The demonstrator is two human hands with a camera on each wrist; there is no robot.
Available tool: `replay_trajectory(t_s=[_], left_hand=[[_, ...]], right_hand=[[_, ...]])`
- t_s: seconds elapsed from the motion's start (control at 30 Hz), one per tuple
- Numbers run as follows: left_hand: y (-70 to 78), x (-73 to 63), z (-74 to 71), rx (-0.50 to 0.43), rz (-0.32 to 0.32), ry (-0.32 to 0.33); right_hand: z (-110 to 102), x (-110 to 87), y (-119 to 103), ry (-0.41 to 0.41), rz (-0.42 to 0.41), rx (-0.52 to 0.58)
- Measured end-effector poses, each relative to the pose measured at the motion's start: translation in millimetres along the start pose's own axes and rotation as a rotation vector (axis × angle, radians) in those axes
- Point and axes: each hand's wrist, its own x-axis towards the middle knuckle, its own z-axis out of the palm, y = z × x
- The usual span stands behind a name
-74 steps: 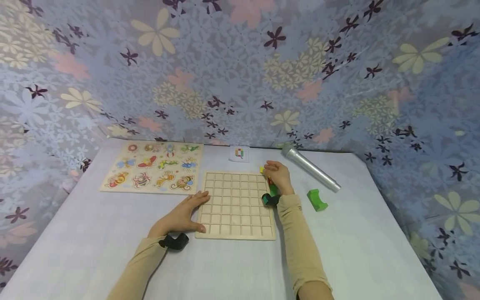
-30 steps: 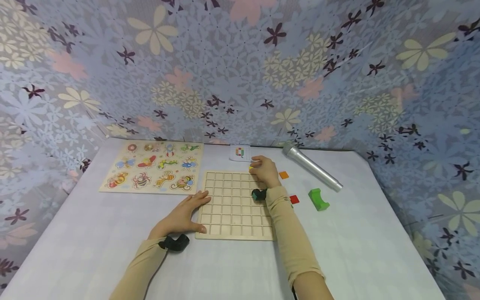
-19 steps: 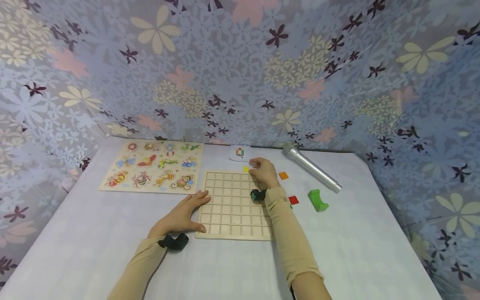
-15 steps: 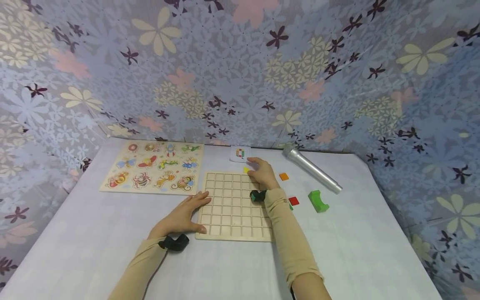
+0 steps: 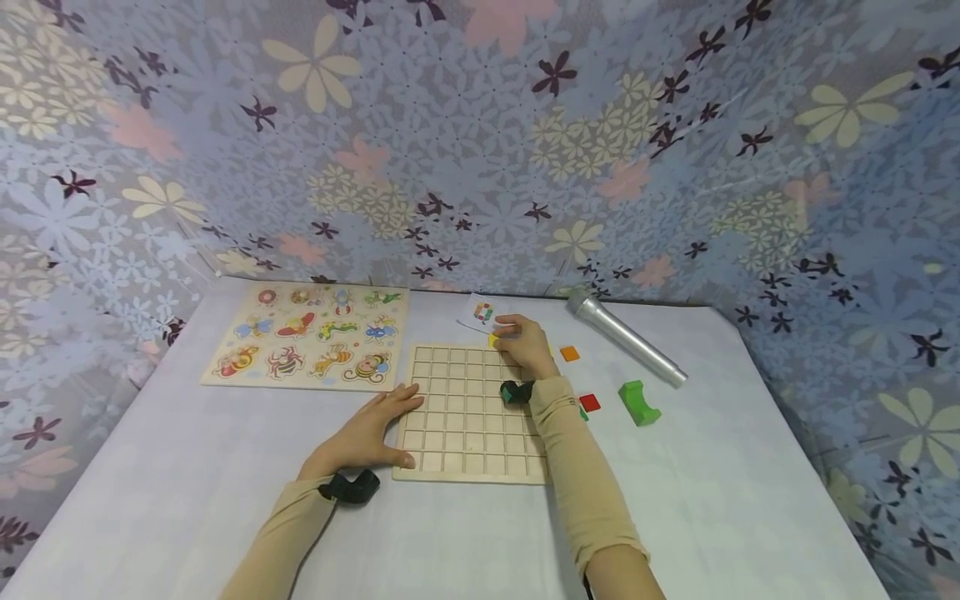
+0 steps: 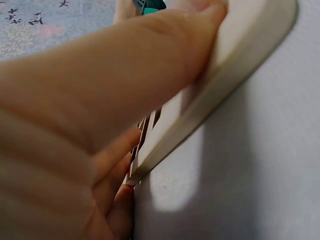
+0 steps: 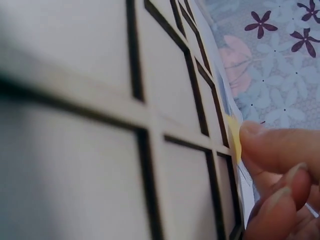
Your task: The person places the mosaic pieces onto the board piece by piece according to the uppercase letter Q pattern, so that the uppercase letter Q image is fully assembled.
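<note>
A wooden grid board [image 5: 465, 417] lies flat mid-table. My left hand [image 5: 363, 433] spreads along its left edge, the thumb near the front corner; in the left wrist view the thumb [image 6: 165, 50] lies over the rim. At the board's far right edge my right hand [image 5: 525, 343] pinches a small yellow tile [image 5: 492, 340]. The right wrist view has a fingertip against the yellow tile [image 7: 235, 140] just beyond the grid, other fingers curled beneath. Right behind these fingers a small printed card [image 5: 482, 311] lies askew, its near right part covered by the hand.
An orange tile [image 5: 570, 353] and a red tile [image 5: 589, 402] lie right of the right arm, with a bit of green beside the sleeve. Farther right are a green notched block [image 5: 637, 403] and a silver microphone [image 5: 628, 337]. A picture puzzle board [image 5: 307, 337] lies back left.
My right hand has moved left along the board's far edge with the yellow tile, uncovering the orange and red tiles. The card has turned askew. My left hand stays put.
</note>
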Motion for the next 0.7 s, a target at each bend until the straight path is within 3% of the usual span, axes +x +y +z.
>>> replay_trajectory(t_s=[0.3,0.57,0.7], left_hand=[[-2.0,-3.4,0.4,-0.011,0.012,0.018],[-4.7,-1.7,0.9,0.013,0.017,0.018],[-4.3,-1.3,0.5,0.008,0.009,0.019]], right_hand=[[4.9,5.2,-0.2,-0.073,-0.035,0.046],[5.2,7.0,-4.4,-0.119,-0.071,-0.115],[4.5,6.8,-7.6,-0.129,-0.077,-0.115]])
